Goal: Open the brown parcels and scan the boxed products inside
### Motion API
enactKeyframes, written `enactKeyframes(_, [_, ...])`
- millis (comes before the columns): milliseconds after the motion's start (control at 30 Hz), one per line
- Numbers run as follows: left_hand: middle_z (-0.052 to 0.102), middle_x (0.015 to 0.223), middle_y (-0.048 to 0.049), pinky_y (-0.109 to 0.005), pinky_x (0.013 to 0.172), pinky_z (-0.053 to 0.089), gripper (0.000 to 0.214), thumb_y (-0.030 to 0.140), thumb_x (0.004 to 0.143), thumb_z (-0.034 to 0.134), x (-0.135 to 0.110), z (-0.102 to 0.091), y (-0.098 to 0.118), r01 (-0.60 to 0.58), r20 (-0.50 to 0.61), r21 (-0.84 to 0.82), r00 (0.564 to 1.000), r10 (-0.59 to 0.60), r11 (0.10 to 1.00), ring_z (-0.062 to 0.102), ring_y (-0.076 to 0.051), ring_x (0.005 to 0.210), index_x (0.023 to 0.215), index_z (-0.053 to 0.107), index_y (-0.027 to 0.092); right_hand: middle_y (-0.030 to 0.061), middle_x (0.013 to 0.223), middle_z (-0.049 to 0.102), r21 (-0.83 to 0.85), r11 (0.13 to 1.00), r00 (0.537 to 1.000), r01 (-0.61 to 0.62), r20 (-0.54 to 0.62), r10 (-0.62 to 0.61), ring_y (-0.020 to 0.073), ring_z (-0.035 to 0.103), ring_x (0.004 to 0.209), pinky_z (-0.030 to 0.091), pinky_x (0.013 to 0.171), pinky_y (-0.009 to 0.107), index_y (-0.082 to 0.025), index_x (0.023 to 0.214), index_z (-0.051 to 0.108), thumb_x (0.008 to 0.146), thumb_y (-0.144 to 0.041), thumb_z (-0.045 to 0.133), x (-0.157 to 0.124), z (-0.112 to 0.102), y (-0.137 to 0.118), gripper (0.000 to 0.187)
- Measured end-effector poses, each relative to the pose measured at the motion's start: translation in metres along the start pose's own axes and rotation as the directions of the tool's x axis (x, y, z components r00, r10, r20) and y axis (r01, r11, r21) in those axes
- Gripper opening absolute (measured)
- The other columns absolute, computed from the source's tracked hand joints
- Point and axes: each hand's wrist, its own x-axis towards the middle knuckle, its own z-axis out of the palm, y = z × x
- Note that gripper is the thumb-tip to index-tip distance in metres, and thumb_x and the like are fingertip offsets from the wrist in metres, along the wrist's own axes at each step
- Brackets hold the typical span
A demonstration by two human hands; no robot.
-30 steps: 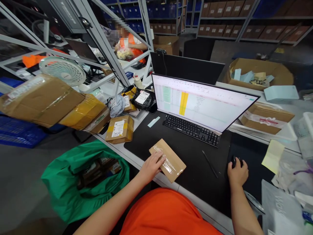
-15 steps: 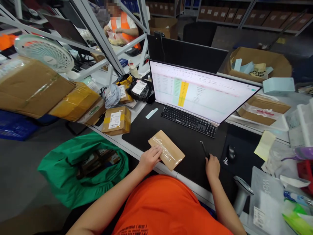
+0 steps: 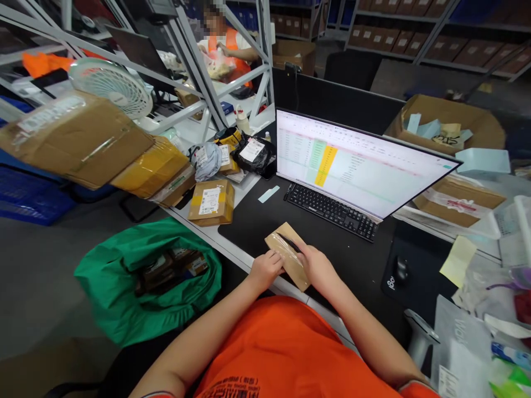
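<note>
A small flat brown parcel (image 3: 295, 270) with clear tape across its top is held at the near edge of the black desk mat (image 3: 244, 226). My left hand (image 3: 266, 270) grips its left side, fingers over the top and thumb hidden. In my right hand (image 3: 320, 270) is a slim black knife (image 3: 291, 239), closed in the fingers and lying along the taped face of the parcel. The knife's handle is mostly covered by the hand, and whether its tip has cut the tape I cannot tell.
Behind the parcel are a keyboard (image 3: 332, 211) and a monitor (image 3: 357, 166). A mouse (image 3: 399, 269) and a scanner (image 3: 421, 334) stand right. On the left are a labelled box (image 3: 211, 203), stacked cartons (image 3: 78, 138) and a green sack (image 3: 108, 287) holding boxes. Across the frame a co-worker (image 3: 232, 41) handles a bag.
My right hand has moved left with the knife, from beside the mouse mat onto the parcel. The left hand keeps its hold. The view has shifted slightly.
</note>
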Motion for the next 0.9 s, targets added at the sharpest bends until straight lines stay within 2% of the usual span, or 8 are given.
enactKeyframes(133, [0.070, 0.097, -0.0122, -0.038, 0.077, 0.057, 0.036, 0.042, 0.102, 0.044, -0.002, -0.001, -0.002, -0.008, -0.004, 0.002, 1.000, 0.008, 1.000, 0.065, -0.025, 0.096, 0.099, 0.070, 0.017, 0.0123, 0.114, 0.068, -0.316, 0.945, 0.988, -0.088, 0.095, 0.123, 0.0219, 0.070, 0.086, 0.052, 0.078, 0.033, -0.028, 0.150, 0.045, 0.099, -0.023, 0.036, 0.024, 0.001, -0.035, 0.052])
enactKeyframes(233, [0.069, 0.098, -0.0113, -0.038, 0.079, 0.054, 0.034, 0.042, 0.102, 0.045, -0.004, 0.000, -0.003, 0.001, -0.027, -0.053, 1.000, -0.002, 0.999, 0.063, -0.025, 0.097, 0.099, 0.070, 0.018, 0.0127, 0.106, 0.070, -0.436, 0.897, 0.987, -0.071, 0.102, 0.128, 0.0202, 0.069, 0.079, 0.051, 0.071, 0.029, -0.024, 0.149, 0.047, 0.095, -0.016, 0.039, 0.029, 0.001, -0.049, 0.055])
enactKeyframes(367, [0.068, 0.099, -0.0102, -0.036, 0.076, 0.051, 0.026, 0.038, 0.100, 0.051, -0.006, -0.003, -0.003, 0.002, -0.030, -0.073, 1.000, -0.005, 0.997, 0.061, -0.025, 0.099, 0.102, 0.068, 0.019, 0.0148, 0.099, 0.072, -0.528, 0.846, 0.980, -0.073, 0.120, 0.160, 0.0234, 0.070, 0.078, 0.051, 0.066, 0.030, -0.018, 0.144, 0.052, 0.094, -0.018, 0.045, 0.017, -0.003, -0.066, 0.050])
enactKeyframes(467, [0.066, 0.091, -0.0094, -0.035, 0.070, 0.049, 0.021, 0.036, 0.098, 0.057, -0.004, -0.010, -0.001, 0.012, -0.007, -0.052, 1.000, -0.012, 0.999, 0.060, -0.025, 0.093, 0.094, 0.068, 0.019, 0.0158, 0.099, 0.072, -0.559, 0.824, 0.960, -0.096, 0.167, 0.226, 0.0258, 0.072, 0.082, 0.053, 0.067, 0.031, -0.017, 0.141, 0.054, 0.091, -0.016, 0.049, -0.005, -0.009, -0.070, 0.050])
enactKeyframes(600, [0.065, 0.086, -0.0073, -0.033, 0.065, 0.048, 0.015, 0.032, 0.088, 0.071, 0.003, -0.023, 0.005, 0.019, 0.040, 0.016, 0.999, -0.020, 1.000, 0.060, -0.025, 0.089, 0.086, 0.064, 0.019, 0.0158, 0.101, 0.071, -0.601, 0.779, 0.902, -0.180, 0.215, 0.374, 0.0258, 0.073, 0.087, 0.054, 0.070, 0.031, -0.022, 0.146, 0.050, 0.090, -0.007, 0.044, -0.042, -0.020, -0.064, 0.058])
enactKeyframes(733, [0.066, 0.095, -0.0077, -0.033, 0.066, 0.050, 0.024, 0.028, 0.078, 0.082, 0.016, -0.035, 0.012, 0.016, 0.082, 0.088, 0.996, -0.023, 0.996, 0.062, -0.025, 0.092, 0.090, 0.063, 0.018, 0.0146, 0.103, 0.070, -0.639, 0.742, 0.850, -0.203, 0.261, 0.457, 0.0247, 0.073, 0.090, 0.053, 0.072, 0.031, -0.026, 0.153, 0.042, 0.088, -0.001, 0.038, -0.081, -0.036, -0.054, 0.069])
enactKeyframes(833, [0.066, 0.113, -0.0117, -0.040, 0.088, 0.054, 0.025, 0.022, 0.077, 0.082, 0.029, -0.040, 0.011, -0.071, 0.084, 0.099, 0.995, 0.063, 0.993, 0.061, -0.029, 0.111, 0.093, 0.063, 0.017, 0.0149, 0.106, 0.072, -0.624, 0.734, 0.815, -0.267, 0.261, 0.518, 0.0286, 0.073, 0.094, 0.053, 0.073, 0.035, -0.028, 0.144, 0.055, 0.091, -0.006, 0.037, -0.107, -0.050, -0.027, 0.060])
enactKeyframes(900, [0.064, 0.120, -0.0127, -0.044, 0.105, 0.048, 0.028, 0.018, 0.077, 0.081, 0.035, -0.039, 0.007, -0.168, 0.089, 0.080, 0.983, 0.161, 0.983, 0.058, -0.030, 0.121, 0.098, 0.062, 0.016, 0.0146, 0.112, 0.073, -0.556, 0.751, 0.814, -0.357, 0.209, 0.542, 0.0301, 0.072, 0.101, 0.053, 0.079, 0.038, -0.027, 0.137, 0.062, 0.094, -0.013, 0.040, -0.118, -0.052, 0.006, 0.050])
